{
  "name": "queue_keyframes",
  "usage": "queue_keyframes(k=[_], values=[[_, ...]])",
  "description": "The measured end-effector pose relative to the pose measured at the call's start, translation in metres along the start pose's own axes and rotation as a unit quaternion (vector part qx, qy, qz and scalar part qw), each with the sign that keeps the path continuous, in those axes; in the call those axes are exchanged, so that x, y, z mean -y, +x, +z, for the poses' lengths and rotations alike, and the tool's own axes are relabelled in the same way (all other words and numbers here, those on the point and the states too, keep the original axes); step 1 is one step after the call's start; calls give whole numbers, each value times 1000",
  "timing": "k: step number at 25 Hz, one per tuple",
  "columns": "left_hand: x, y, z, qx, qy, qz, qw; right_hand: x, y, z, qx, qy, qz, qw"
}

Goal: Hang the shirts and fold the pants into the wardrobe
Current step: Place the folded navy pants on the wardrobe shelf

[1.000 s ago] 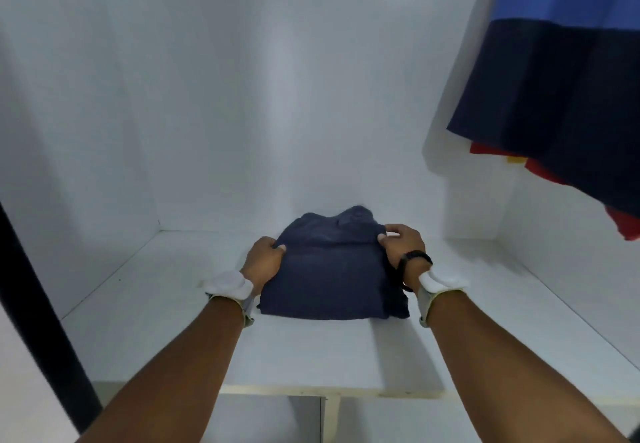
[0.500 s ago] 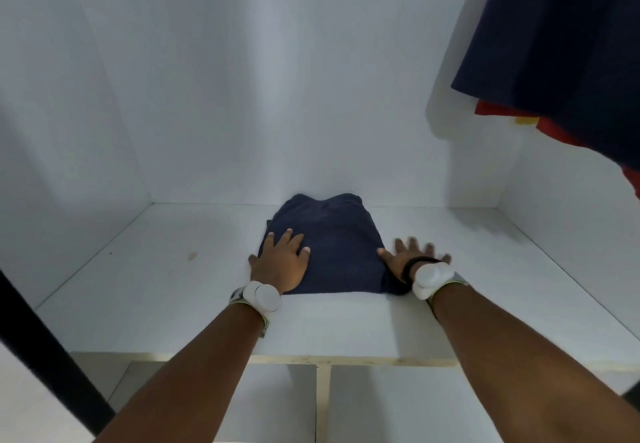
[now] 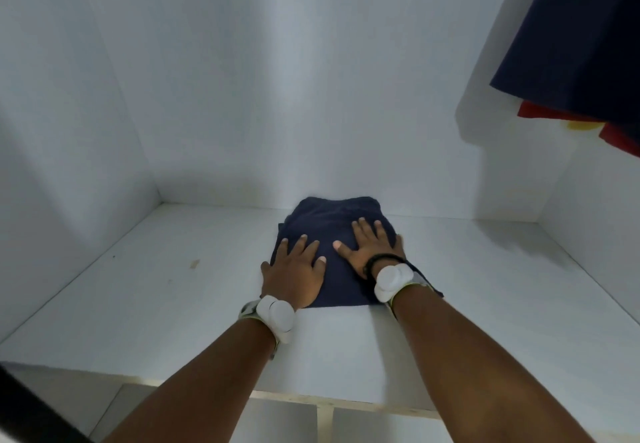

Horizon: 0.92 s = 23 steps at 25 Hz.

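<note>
Both grips wide: left hand [image 3: 294,278] and right hand [image 3: 371,248] press flat on folded pants [image 3: 329,217]

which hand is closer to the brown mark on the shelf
Left. The left hand lies flat on the folded pants, just right of the brown mark; the right hand rests on the pants farther right.

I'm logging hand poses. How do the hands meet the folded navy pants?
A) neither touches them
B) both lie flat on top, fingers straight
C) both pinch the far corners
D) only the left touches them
B: the left hand and the right hand both lie flat, fingers straight, on the folded navy pants on the shelf.
</note>
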<state>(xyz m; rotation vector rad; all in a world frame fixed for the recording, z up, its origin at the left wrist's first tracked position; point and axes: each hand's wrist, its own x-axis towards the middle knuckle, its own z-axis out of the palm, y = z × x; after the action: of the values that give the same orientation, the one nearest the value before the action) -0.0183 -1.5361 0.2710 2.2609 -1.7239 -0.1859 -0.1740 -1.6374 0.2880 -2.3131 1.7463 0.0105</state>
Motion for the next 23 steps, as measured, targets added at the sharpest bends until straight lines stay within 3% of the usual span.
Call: queue_keyframes(k=[2,5,7,9,12,16,18,20,22,23], values=[[-4,7,-3,0,3,3,1000,0,-7,-8,-13,-11,15,1000],[0,13,-3,7,0,19,1000,-4,-62,-2,-7,-4,-127,992],[3,12,-2,13,-6,21,1000,-36,-100,6,18,-8,-156,988],[1,7,-9,30,-18,29,999,-77,-139,-4,8,22,-32,999],[-5,-15,-20,35,13,36,999,-122,-209,-16,-4,43,176,983],[-23,-83,-18,36,55,200,978,-115,-325,18,-77,71,302,947],[-47,-136,-19,115,-41,330,936,-90,-389,54,-92,124,369,917],[-77,-216,-23,251,-136,474,833,-55,-463,93,-89,163,416,890],[-99,-310,-25,347,-160,556,738,-21,-548,132,-83,191,477,854],[-105,-355,-24,377,-149,578,708,-5,-592,146,-84,206,514,828]])
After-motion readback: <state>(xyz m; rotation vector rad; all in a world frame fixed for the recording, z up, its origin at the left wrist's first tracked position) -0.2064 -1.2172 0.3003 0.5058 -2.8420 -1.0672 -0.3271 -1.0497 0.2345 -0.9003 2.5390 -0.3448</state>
